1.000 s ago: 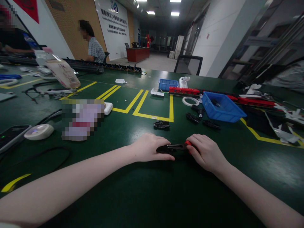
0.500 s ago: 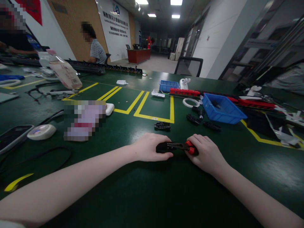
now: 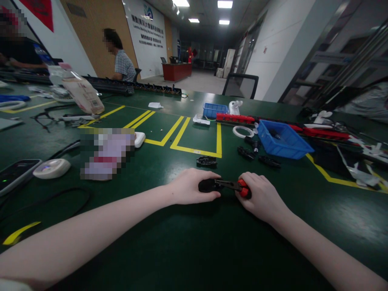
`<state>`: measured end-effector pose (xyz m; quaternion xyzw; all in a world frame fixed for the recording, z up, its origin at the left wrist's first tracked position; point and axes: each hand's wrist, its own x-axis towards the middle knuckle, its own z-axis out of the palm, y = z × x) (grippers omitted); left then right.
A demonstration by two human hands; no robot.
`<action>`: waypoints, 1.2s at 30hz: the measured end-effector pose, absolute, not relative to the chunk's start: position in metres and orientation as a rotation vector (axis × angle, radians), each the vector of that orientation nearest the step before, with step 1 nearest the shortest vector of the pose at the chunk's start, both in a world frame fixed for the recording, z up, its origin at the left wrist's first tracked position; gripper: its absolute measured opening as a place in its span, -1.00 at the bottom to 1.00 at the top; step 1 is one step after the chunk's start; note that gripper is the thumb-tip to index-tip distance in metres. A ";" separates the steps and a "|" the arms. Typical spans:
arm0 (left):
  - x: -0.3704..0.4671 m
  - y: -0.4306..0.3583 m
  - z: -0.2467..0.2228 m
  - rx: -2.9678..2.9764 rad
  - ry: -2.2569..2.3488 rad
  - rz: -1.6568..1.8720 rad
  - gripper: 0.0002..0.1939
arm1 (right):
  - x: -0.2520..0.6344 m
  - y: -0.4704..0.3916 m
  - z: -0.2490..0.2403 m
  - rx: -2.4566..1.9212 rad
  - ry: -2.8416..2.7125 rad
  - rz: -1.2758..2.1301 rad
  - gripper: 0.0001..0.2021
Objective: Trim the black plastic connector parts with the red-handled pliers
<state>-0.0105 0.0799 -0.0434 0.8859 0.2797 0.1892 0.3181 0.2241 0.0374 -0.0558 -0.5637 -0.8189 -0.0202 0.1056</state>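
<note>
My left hand [image 3: 190, 186] holds a small black plastic part [image 3: 207, 185] between thumb and fingers, over the green table. My right hand [image 3: 263, 197] is wrapped round the red handles of a pair of pliers [image 3: 230, 184]. The pliers point left, and their tips reach the right end of the black part; whether they grip it is too small to tell. Beyond my hands lies another black part [image 3: 206, 161]. Further right are two similar black pieces, one nearer [image 3: 269, 161] and one behind it [image 3: 246, 152], beside a black T-shaped piece [image 3: 254, 142].
A blue bin [image 3: 283, 139] stands at right, a smaller blue basket [image 3: 215, 109] further back. Red strips [image 3: 235, 118], a white ring [image 3: 243, 131] and yellow tape [image 3: 196, 152] lie on the green table [image 3: 194, 250]. A bottle [image 3: 83, 91] stands left. A person [image 3: 123, 64] sits beyond.
The red handles of the pliers look closer together in my right hand, and the jaws have tilted slightly. My left hand stays nearly in place with the black part.
</note>
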 end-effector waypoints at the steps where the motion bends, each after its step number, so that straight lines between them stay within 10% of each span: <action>1: -0.011 0.080 -0.043 2.295 0.710 0.489 -0.52 | 0.224 0.037 -0.056 -1.664 -2.411 -0.063 -0.92; 13: -0.015 0.086 -0.040 2.202 0.579 0.263 -0.13 | 0.225 0.036 -0.056 -1.602 -2.454 -0.184 -0.93; 36: -0.012 0.082 -0.043 2.338 0.634 0.271 -0.33 | 0.222 0.038 -0.053 -1.576 -2.506 -0.120 -0.94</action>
